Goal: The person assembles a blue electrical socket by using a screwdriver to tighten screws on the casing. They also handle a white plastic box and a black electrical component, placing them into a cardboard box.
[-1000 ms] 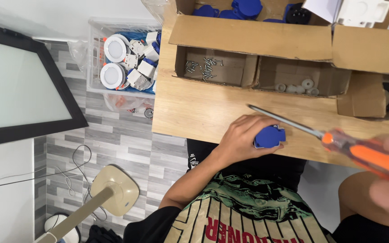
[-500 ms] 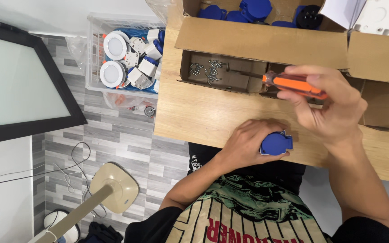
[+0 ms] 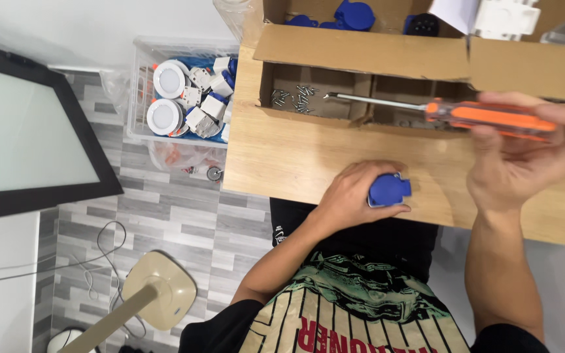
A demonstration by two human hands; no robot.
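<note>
Left hand (image 3: 351, 196): clamped on a blue round plastic socket part (image 3: 389, 190), on the wooden bench (image 3: 282, 157).
Right hand (image 3: 524, 157): gripping an orange-handled screwdriver (image 3: 485, 117), tip over the screws (image 3: 295, 98) in the cardboard box (image 3: 361, 52).

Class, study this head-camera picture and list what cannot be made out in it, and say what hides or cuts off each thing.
- Blue plastic part: mostly covered by the left hand, so its full shape is hidden.
- Screwdriver: handle end hidden under the right hand.
- Small screws in the cardboard box: too small to count.
- White parts at top: cut off by the frame edge.
- Clear bin: contents jumbled, partly hidden behind the wooden table.
</note>
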